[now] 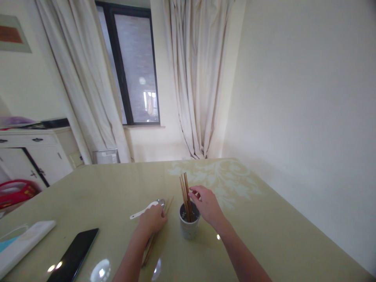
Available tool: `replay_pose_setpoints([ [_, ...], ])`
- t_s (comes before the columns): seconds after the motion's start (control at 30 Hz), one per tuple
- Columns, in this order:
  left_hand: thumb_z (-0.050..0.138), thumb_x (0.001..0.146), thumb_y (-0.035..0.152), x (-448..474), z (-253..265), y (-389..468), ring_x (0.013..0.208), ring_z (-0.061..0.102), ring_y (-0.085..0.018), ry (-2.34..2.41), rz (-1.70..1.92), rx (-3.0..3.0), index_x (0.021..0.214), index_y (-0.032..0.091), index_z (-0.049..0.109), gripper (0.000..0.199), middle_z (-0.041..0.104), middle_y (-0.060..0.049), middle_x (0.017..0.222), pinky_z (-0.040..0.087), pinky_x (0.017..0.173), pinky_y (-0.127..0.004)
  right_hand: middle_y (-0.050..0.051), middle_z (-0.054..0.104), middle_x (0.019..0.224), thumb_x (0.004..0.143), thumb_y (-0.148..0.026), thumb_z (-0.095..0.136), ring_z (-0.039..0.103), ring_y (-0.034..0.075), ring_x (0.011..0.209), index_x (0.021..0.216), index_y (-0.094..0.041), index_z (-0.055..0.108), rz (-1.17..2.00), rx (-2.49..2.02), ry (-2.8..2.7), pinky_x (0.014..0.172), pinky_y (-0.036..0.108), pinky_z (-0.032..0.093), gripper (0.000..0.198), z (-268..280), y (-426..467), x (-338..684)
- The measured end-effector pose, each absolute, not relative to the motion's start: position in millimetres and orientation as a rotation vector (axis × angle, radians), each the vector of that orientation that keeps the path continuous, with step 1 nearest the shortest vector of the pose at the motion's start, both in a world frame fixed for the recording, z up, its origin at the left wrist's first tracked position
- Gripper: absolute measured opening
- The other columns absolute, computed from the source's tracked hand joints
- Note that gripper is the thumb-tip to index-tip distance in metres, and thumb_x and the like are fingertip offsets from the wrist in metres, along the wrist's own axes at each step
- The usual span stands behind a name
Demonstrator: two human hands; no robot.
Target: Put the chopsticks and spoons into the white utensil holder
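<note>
A grey cup stands upright on the table with several brown wooden chopsticks leaning in it. My right hand is just right of these chopsticks, above the cup's rim, its thumb and fingertips closed at the rightmost one. My left hand rests low over loose chopsticks lying on the tabletop, fingers curled down around them; their middle is hidden beneath it. Beside that hand lie a white-handled spoon and a shiny metal spoon bowl, both partly covered.
The table has a glossy cover with a pale leaf pattern. At left lie a black phone and a white flat object. A wall borders the right; curtains hang behind, and a white cabinet stands far left.
</note>
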State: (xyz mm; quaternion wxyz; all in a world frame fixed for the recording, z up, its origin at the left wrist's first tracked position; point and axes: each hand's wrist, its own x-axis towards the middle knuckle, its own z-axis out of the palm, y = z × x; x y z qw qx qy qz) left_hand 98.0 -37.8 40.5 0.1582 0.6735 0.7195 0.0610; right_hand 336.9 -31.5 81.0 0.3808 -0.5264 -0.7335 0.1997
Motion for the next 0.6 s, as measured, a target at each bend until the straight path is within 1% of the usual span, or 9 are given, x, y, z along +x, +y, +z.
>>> replay_pose_setpoints([
  [0.1,0.06,0.086,0.022,95,55,-36,0.093,0.076,-0.029,1.945,0.319,1.928,0.082,0.02,0.071,0.013,0.08,-0.011,0.093,0.052,0.081,-0.035,0.01,0.081,0.099,0.099,-0.026,0.063,0.071,0.023,0.079,0.11,-0.02,0.082,0.49,-1.278,-1.784,0.076,0.035,0.054,0.023,89,-35,338],
  [0.2,0.053,0.092,0.031,90,78,-38,0.084,0.074,-0.022,1.765,0.502,1.941,0.089,0.019,0.072,0.022,0.078,-0.005,0.087,0.051,0.076,-0.029,0.008,0.081,0.096,0.103,-0.032,0.06,0.07,0.021,0.078,0.106,-0.021,0.081,0.524,-1.144,-1.724,0.073,0.033,0.054,0.024,102,-43,336],
  [0.3,0.056,0.09,0.041,93,103,-49,0.074,0.066,-0.018,1.479,0.819,1.906,0.086,0.019,0.068,0.026,0.071,-0.001,0.079,0.048,0.069,-0.027,0.007,0.082,0.096,0.105,-0.036,0.06,0.072,0.021,0.083,0.104,-0.02,0.082,0.606,-1.051,-1.709,0.075,0.032,0.053,0.027,113,-54,329],
  [0.37,0.06,0.089,0.044,102,117,-60,0.068,0.058,-0.016,1.294,0.977,1.87,0.082,0.019,0.066,0.026,0.064,0.002,0.073,0.045,0.064,-0.026,0.006,0.082,0.099,0.105,-0.037,0.061,0.073,0.021,0.087,0.107,-0.021,0.082,0.664,-1.005,-1.712,0.078,0.031,0.054,0.026,119,-62,322],
  [0.47,0.064,0.091,0.042,119,130,-75,0.065,0.051,-0.013,1.154,1.033,1.879,0.082,0.02,0.065,0.025,0.058,0.004,0.069,0.04,0.061,-0.024,0.005,0.082,0.103,0.103,-0.032,0.066,0.073,0.02,0.091,0.111,-0.023,0.082,0.728,-0.921,-1.712,0.082,0.03,0.055,0.02,127,-72,314],
  [0.6,0.066,0.094,0.045,136,133,-82,0.066,0.052,-0.013,1.131,1.081,1.848,0.085,0.019,0.069,0.028,0.062,0.003,0.071,0.039,0.06,-0.023,0.003,0.08,0.095,0.102,-0.028,0.066,0.073,0.019,0.089,0.105,-0.024,0.083,0.756,-0.857,-1.677,0.081,0.029,0.055,0.017,135,-80,314],
])
